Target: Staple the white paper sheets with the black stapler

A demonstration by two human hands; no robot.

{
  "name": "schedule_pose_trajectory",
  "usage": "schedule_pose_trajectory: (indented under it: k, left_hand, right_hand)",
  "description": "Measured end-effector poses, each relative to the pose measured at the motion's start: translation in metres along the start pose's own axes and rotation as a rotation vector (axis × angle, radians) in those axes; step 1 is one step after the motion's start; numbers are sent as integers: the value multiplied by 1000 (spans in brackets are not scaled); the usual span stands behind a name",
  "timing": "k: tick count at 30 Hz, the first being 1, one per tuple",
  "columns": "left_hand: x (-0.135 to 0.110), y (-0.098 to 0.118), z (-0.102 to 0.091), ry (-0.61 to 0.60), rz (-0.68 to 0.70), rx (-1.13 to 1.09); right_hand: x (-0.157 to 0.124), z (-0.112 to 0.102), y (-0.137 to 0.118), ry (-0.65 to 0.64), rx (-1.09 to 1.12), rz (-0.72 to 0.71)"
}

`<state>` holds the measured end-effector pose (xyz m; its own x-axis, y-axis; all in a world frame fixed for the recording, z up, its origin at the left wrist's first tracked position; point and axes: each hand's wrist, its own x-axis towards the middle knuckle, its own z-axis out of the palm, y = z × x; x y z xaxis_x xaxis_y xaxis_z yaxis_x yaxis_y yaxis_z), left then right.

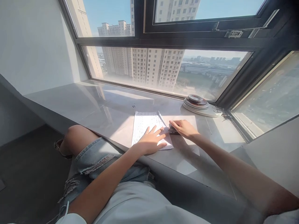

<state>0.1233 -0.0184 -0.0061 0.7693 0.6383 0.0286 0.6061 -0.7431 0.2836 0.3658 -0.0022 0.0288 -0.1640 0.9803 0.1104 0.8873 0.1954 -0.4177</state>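
A sheaf of white paper (142, 123) covered in rows of dark writing lies on the pale stone sill. My left hand (151, 140) rests flat on its lower right part, fingers spread. Just beyond those fingertips, at the paper's right edge, my right hand (183, 128) is closed around a small dark, shiny object (174, 130). The fingers cover much of that object, so its exact kind is unclear. A slim white strip, perhaps a pen or a curled page edge (161, 118), runs along the paper's upper right side.
Stacked plates or lids (196, 104) stand by the window corner at the right. Two tiny dark marks (134, 106) show on the sill (93, 105) behind the paper. A dark window frame (163, 42) borders the back, and my bent knee (80, 137) is beside the sill's front edge.
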Motion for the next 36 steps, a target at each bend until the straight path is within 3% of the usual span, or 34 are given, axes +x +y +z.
schedule_pose_trajectory:
  k: [5,9,21,36]
  left_hand:
    - [-9,7,7,35,-8,34]
    - [-12,10,9,57,-15,55]
    - [-3,13,12,55,-20,65]
    - [-14,14,14,75,-30,79]
  right_hand:
    - [-3,18,-6,200,-138,-11]
    - [-6,28,-8,285,-185,-16]
    - [-7,34,-6,363,-181,-18]
    - [-6,34,-6,375,-176,-3]
